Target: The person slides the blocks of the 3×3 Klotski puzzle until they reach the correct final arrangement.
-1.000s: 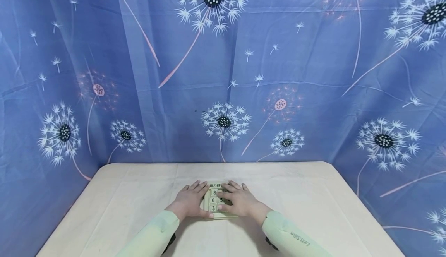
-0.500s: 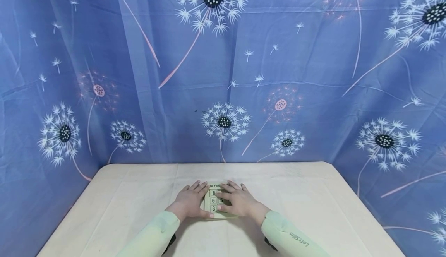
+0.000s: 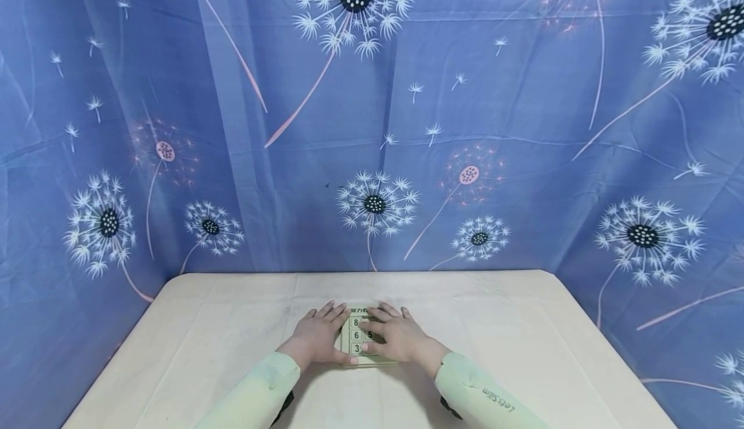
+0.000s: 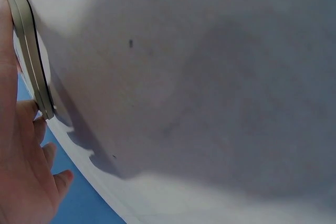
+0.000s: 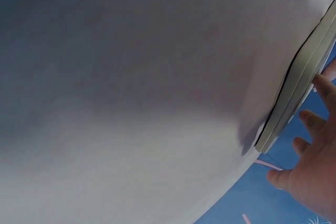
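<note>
Blue cloth [image 3: 302,222] printed with white and pink dandelions fills the upper part of the head view and both side edges. Below it, the pale tabletop [image 3: 232,325] reaches the bottom of the frame. A greenish number board [image 3: 372,362] sits low in the centre, between the person's left hand [image 3: 316,337] and right hand [image 3: 401,337]. The left fingers are loosely extended along the board's left side, the thumb at its lower edge, clenching nothing. The right fingers are spread straight across the board's right part, likewise released from any grip.

Only the head view shows the board's face. The left wrist view has its layered side edge-on at the upper left, a dark line along the bottom, and a small dark mark [image 4: 130,43] on the tabletop. In the right wrist view the side is at the right edge, fingertips over it.

As for writing, tiles reading 8, 6 and 3 run down the board's left column, with a 5 beside the 6; the right hand hides others. Dark Chinese characters top the board, partly covered. Grey lettering on the pale green right sleeve [image 3: 482,390] looks like "LetsSlim".
</note>
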{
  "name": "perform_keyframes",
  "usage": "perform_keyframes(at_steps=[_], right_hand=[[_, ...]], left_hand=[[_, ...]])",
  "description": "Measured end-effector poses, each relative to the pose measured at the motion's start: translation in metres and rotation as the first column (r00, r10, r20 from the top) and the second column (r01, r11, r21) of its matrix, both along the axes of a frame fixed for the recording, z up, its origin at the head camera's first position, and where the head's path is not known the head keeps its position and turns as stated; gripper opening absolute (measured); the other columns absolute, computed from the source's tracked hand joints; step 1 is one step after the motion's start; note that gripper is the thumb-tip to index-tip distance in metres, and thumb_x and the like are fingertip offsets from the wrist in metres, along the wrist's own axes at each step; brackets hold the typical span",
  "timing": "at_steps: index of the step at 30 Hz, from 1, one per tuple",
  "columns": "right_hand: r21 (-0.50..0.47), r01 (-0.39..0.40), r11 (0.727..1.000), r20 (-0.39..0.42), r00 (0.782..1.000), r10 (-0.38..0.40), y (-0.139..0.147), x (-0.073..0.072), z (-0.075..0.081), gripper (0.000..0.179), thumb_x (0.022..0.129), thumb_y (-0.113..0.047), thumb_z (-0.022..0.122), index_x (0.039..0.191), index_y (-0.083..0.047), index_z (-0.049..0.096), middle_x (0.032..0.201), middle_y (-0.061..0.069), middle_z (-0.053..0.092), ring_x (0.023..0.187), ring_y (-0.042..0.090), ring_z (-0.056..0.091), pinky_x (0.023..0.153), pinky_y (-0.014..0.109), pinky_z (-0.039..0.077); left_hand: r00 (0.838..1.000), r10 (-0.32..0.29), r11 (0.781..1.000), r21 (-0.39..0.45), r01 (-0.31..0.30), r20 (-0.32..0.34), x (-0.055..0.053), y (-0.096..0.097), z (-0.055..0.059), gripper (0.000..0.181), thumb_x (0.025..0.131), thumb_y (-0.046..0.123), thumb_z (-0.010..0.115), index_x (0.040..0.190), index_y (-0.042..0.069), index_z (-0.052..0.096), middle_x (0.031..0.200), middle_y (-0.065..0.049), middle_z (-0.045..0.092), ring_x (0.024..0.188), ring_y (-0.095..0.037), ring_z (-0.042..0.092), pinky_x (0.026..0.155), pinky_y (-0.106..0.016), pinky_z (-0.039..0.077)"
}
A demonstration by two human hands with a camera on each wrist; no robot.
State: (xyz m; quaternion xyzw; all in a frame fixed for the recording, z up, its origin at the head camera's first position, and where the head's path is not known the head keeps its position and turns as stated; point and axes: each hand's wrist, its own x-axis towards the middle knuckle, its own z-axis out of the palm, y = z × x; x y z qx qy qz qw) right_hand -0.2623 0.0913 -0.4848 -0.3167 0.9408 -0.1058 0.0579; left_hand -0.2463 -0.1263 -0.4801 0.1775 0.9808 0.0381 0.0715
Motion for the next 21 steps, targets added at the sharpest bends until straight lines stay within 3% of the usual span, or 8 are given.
perform_keyframes(at_steps=[21], right_hand=[[-0.006, -0.009, 1.000, -0.017, 1.000, 0.009, 0.019, -0.001, 0.001, 0.060, 0.101, -0.058, 0.052, 0.151, -0.025, 0.053, 0.164, 0.008, 0.043, 0.154, 0.039, 0.035, 0.118, 0.073, 0.032]], left_hand=[[1.000, 0.005, 1.000, 0.001, -0.005, 0.004, 0.000, 0.001, 0.001, 0.108, 0.076, 0.076, 0.072, 0.159, 0.016, 0.039, 0.168, -0.001, 0.036, 0.158, -0.027, 0.031, 0.127, -0.052, 0.034]])
